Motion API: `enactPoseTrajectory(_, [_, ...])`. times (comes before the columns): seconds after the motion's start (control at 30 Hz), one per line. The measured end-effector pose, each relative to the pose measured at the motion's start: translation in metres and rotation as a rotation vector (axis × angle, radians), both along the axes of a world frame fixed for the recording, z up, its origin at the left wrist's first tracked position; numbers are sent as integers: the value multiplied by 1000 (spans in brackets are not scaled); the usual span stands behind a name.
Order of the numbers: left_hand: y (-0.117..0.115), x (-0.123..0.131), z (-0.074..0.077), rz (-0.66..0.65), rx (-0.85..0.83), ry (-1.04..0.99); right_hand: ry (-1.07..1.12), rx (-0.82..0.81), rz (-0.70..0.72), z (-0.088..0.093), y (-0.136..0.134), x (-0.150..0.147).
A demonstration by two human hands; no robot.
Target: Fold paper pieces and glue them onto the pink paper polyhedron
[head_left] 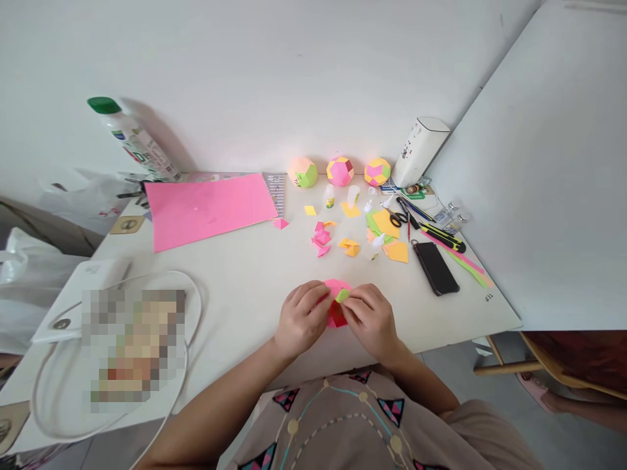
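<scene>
A pink-and-red paper form (337,316) is held at the near edge of the table (245,281), partly hidden by the hands. Its left side is gripped by the curled fingers of the left hand (304,313); by the nearly closed right hand (373,318), a green paper piece (342,296) is pinched against it. Whether that piece is attached cannot be told. The form appears unfinished. Beyond, folded pink pieces (321,239) and folded orange pieces (351,247) lie loose, seemingly unused; by the wall (220,78), three paper balls (339,171) look completed.
</scene>
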State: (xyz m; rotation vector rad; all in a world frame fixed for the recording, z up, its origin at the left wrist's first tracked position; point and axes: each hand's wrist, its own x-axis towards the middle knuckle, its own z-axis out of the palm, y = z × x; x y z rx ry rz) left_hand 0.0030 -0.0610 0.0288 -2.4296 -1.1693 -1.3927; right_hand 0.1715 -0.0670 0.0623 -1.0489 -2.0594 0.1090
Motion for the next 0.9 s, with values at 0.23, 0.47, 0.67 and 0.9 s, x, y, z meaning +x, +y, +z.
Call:
enactPoseTrajectory(0.23, [-2,1,1,-40,60,23,-2,49,-2,-5,-2,0])
enactPoseTrajectory(0.47, [-2,1,-1,-58,57,21,-10,26,-12,-6,-2,-1])
enactPoseTrajectory(0.67, [-1,1,-2,-92,72,-3,3,27,-16,-6,-2,-1])
enactPoseTrajectory(0.9, [0,1,-5,-89,87,-6,-19,63,-32,-6,-1,-2])
